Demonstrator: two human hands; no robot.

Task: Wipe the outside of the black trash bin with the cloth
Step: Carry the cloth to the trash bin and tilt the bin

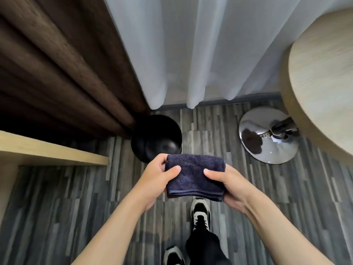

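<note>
Navy cloth (194, 176), black trash bin (155, 137), grey striped floor (76, 197), brown curtain (57, 64).

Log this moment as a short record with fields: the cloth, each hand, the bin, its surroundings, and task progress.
cloth: folded dark navy terry cloth, held up over the floor
left hand: grip on the cloth's left edge
right hand: grip on its right edge
bin: round black trash bin, upright on the striped grey floor, looks empty
surroundings: brown curtain against the bin's left side; chrome table base to its right
progress: cloth not yet touching the bin
</note>
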